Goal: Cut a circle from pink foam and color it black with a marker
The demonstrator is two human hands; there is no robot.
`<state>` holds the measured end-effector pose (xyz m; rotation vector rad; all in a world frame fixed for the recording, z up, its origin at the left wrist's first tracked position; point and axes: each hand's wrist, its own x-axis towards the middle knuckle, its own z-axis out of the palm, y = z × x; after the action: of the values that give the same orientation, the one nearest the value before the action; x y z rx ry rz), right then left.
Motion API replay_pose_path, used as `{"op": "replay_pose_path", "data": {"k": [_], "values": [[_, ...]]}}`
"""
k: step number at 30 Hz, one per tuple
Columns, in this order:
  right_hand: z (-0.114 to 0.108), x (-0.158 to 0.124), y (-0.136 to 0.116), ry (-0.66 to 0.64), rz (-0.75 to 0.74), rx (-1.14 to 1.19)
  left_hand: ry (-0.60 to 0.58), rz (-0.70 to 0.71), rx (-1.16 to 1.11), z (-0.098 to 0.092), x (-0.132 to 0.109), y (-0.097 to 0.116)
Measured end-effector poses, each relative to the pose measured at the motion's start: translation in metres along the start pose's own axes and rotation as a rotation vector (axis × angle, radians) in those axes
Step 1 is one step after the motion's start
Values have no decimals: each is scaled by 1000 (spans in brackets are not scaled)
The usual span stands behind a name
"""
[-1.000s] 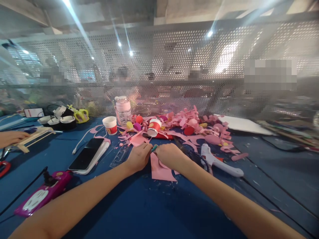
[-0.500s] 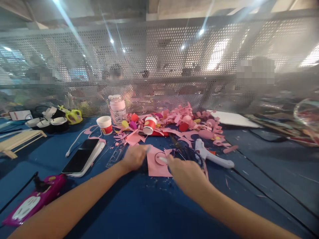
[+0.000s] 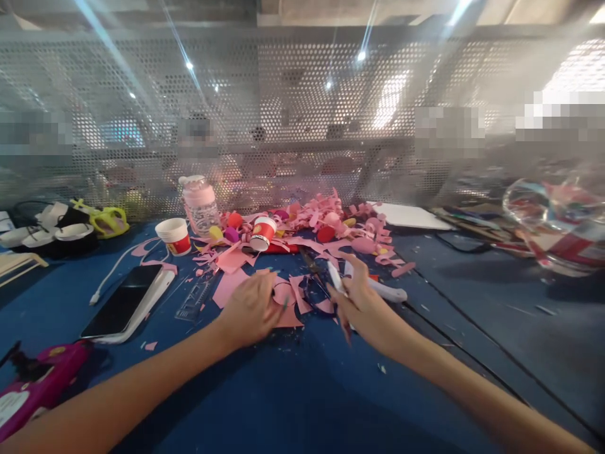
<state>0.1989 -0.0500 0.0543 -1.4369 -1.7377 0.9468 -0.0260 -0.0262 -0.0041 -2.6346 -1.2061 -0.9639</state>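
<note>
Pink paper (image 3: pixel 289 318) with a dark drawn circle lies on the blue table. My left hand (image 3: pixel 249 309) is on the paper with curled fingers, gripping it beside the circle and hiding part of it. To the right, my right hand (image 3: pixel 357 296) is raised off the sheet and holds a slim white pen (image 3: pixel 335 276) between thumb and fingers, its other fingers loose. Between the hands lie scissors (image 3: pixel 312 265), partly hidden among pink scraps. Behind my right hand rests a white glue gun (image 3: pixel 391 292), partly covered.
Pink paper scraps (image 3: pixel 326 214), paper cups (image 3: pixel 172 237) and a pink-lidded bottle (image 3: pixel 201 208) stand before a perforated metal screen. At left lie a phone (image 3: pixel 123 299) and a magenta object (image 3: pixel 47 378). Cardboard and a clear plastic container (image 3: pixel 562 227) are at right.
My right hand has lifted the pen from the circle and moved right. My left hand has slid over the paper, covering more of it. The view has turned right.
</note>
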Motion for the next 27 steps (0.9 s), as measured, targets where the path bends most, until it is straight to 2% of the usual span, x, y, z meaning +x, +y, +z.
{"op": "replay_pose_path", "data": {"k": [3,5,6,8,11,14,17,21,27], "values": [[16,24,-7,-58,-113,162,-230,-3,2,3,-7,27],[25,41,-6,-49,-160,292,-409,-96,19,2,-10,38],[29,48,-5,-57,-140,396,-480,-132,37,0,-10,41],[36,59,-1,-111,-51,639,-545,-198,80,-3,-11,46],[44,66,5,-165,8,935,-501,-268,116,-3,-13,52],[49,65,13,-60,16,1025,-475,-308,118,-3,-17,58],[50,62,21,55,46,999,-497,-291,85,-9,-20,60],[50,59,25,134,39,875,-560,-160,-59,-20,-23,56],[53,53,18,30,1,622,-582,-145,-130,-25,-25,48]]}}
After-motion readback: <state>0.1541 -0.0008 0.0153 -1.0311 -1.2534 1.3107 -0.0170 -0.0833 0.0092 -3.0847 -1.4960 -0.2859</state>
